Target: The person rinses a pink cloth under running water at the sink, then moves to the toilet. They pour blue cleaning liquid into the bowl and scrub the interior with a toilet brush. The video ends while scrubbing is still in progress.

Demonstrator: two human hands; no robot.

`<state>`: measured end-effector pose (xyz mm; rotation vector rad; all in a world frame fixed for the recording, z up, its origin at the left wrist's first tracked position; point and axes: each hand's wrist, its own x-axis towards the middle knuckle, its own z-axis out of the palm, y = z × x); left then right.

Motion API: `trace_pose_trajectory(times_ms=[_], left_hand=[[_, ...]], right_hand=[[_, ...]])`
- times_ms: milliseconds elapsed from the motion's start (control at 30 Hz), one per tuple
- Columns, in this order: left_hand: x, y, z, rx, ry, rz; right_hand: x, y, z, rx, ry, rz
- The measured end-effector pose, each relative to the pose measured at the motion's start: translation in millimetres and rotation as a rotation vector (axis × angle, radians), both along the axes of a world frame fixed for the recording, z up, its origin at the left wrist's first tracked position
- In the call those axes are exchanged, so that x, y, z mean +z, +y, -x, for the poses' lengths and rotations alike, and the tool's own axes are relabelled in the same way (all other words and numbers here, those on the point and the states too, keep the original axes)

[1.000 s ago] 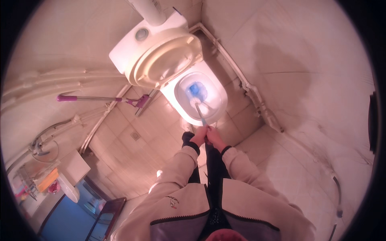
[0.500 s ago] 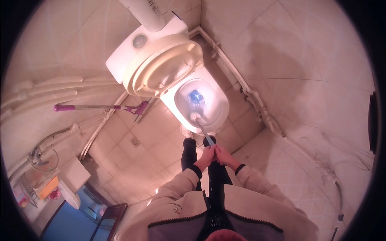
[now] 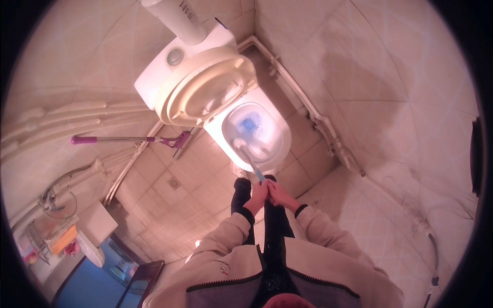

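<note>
Inside the toilet bowl (image 3: pixel 221 135), near its left wall, my toilet brush (image 3: pixel 240 144) slants head-down; the fingers of my left hand (image 3: pixel 259 191) and right hand (image 3: pixel 278 193) wrap closed around its handle (image 3: pixel 258 174). Steady, light pressure below the rim should limit splashing.

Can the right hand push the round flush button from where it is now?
Probably not: the right hand is closed on the brush handle, and the toilet bowl and raised lid lie between it and the button on the tank.
</note>
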<state>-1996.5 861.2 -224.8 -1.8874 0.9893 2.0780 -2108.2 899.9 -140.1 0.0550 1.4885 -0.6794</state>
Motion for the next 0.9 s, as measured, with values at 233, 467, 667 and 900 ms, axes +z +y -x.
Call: trace_pose_trajectory(times_ms=[233, 467, 667, 900], left_hand=[[19, -78, 29, -0.067, 0.104, 0.135], [47, -76, 43, -0.079, 0.142, 0.408], [30, -85, 84, -0.318, 0.187, 0.394], [59, -62, -1, 0.09, 0.083, 0.155]], right_hand=[[-23, -49, -9, -0.16, 0.2, 0.211], [13, -42, 5, -0.266, 0.188, 0.318], [-5, -54, 21, -0.549, 0.183, 0.108], [18, -46, -27, -0.015, 0.172, 0.187]])
